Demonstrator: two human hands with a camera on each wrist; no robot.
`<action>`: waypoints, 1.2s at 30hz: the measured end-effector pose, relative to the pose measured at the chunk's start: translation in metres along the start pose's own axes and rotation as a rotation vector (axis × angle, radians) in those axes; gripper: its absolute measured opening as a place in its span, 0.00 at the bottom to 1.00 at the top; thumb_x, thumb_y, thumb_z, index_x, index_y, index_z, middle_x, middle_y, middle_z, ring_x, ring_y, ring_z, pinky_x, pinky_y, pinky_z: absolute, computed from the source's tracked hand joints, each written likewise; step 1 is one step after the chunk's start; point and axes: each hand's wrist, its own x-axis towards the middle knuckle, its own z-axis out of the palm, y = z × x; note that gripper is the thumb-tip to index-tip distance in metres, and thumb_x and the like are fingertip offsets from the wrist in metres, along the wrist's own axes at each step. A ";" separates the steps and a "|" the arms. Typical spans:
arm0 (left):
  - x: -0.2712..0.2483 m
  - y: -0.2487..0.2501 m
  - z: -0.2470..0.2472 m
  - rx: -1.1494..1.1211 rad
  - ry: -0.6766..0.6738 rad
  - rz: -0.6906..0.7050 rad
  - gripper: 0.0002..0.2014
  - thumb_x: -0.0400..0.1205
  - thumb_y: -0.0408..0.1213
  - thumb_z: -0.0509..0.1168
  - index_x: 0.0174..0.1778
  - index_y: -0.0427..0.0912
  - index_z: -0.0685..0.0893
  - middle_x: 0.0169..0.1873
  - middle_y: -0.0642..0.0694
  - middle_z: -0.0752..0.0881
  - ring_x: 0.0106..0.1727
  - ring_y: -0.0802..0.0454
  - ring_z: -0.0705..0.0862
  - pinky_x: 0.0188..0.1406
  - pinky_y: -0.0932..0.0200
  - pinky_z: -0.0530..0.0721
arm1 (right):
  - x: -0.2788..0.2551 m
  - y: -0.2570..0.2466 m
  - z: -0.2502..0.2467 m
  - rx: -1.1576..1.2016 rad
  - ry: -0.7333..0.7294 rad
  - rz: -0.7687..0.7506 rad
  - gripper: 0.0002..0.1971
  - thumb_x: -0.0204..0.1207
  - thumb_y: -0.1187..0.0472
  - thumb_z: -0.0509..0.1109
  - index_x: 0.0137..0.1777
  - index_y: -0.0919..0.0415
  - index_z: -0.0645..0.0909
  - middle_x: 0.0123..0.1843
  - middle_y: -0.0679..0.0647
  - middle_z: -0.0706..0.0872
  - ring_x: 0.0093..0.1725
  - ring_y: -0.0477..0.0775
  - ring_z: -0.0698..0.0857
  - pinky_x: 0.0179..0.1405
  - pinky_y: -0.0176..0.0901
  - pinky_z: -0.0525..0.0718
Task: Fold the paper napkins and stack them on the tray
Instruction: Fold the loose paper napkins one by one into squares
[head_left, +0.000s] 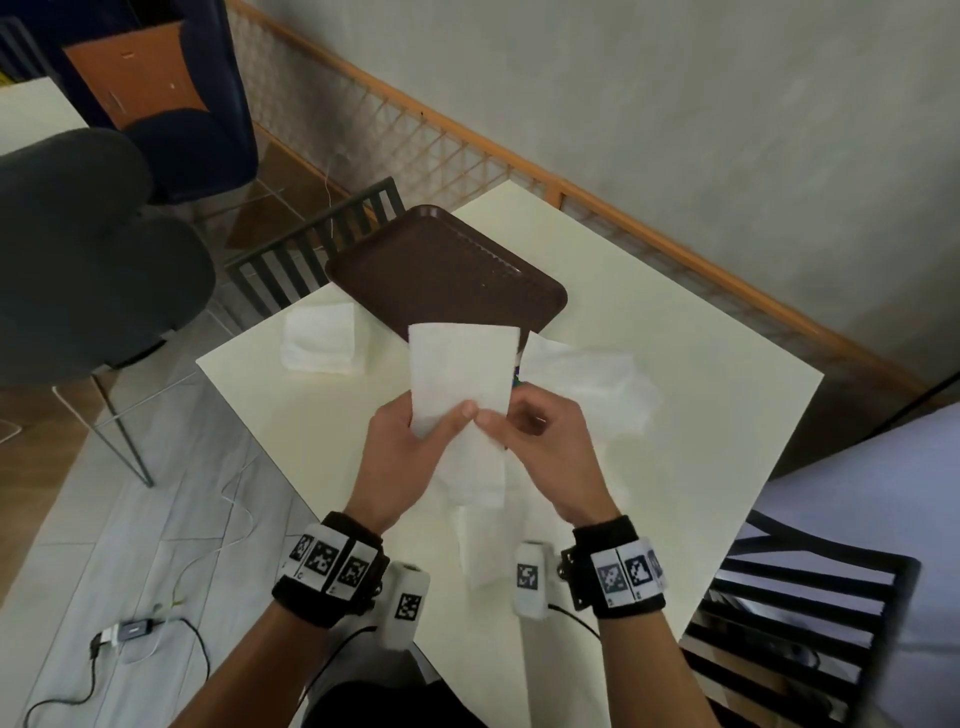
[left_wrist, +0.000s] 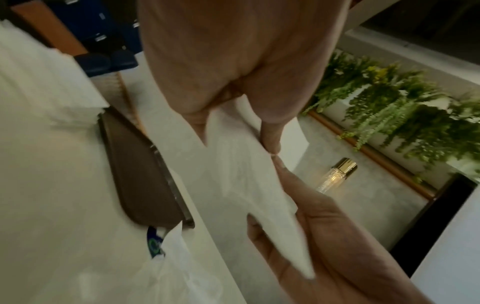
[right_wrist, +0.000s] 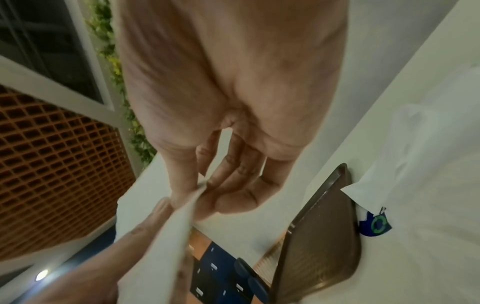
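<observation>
A white paper napkin (head_left: 460, 371) is held up above the cream table (head_left: 701, 415), its upper part flat and its lower part hanging down. My left hand (head_left: 410, 447) grips its left edge with the thumb on the front. My right hand (head_left: 530, 421) pinches the right edge, thumb tip next to the left thumb. The wrist views show the napkin (left_wrist: 241, 185) (right_wrist: 171, 232) pinched by both hands. The brown tray (head_left: 441, 270) lies beyond the napkin with nothing on it. A pile of napkins (head_left: 322, 338) lies left of the tray.
A crumpled clear plastic bag (head_left: 587, 379) lies right of the tray. Dark slatted chairs stand at the far left corner (head_left: 317, 249) and near right (head_left: 789, 623). A grey chair (head_left: 88, 260) and cables (head_left: 135, 634) are on the floor to the left.
</observation>
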 end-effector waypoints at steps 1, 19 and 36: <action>-0.001 0.003 -0.002 0.019 -0.010 0.033 0.06 0.86 0.42 0.78 0.58 0.54 0.94 0.51 0.56 0.97 0.53 0.55 0.96 0.56 0.42 0.96 | -0.002 -0.003 0.000 0.034 0.044 -0.026 0.15 0.82 0.66 0.84 0.37 0.51 0.85 0.31 0.38 0.82 0.33 0.42 0.76 0.40 0.35 0.76; -0.012 0.047 -0.020 -0.207 -0.125 0.104 0.13 0.90 0.31 0.55 0.48 0.42 0.85 0.35 0.29 0.70 0.35 0.28 0.63 0.35 0.45 0.60 | -0.014 -0.019 -0.014 0.212 0.140 -0.360 0.15 0.81 0.69 0.73 0.45 0.51 0.99 0.54 0.56 0.91 0.48 0.60 0.87 0.48 0.51 0.77; -0.024 0.021 -0.037 0.308 -0.082 0.320 0.09 0.92 0.40 0.68 0.46 0.45 0.82 0.29 0.52 0.78 0.29 0.53 0.72 0.34 0.70 0.72 | -0.009 -0.005 0.058 -0.966 0.201 -0.404 0.29 0.98 0.44 0.43 0.47 0.54 0.81 0.39 0.48 0.83 0.43 0.60 0.79 0.46 0.60 0.78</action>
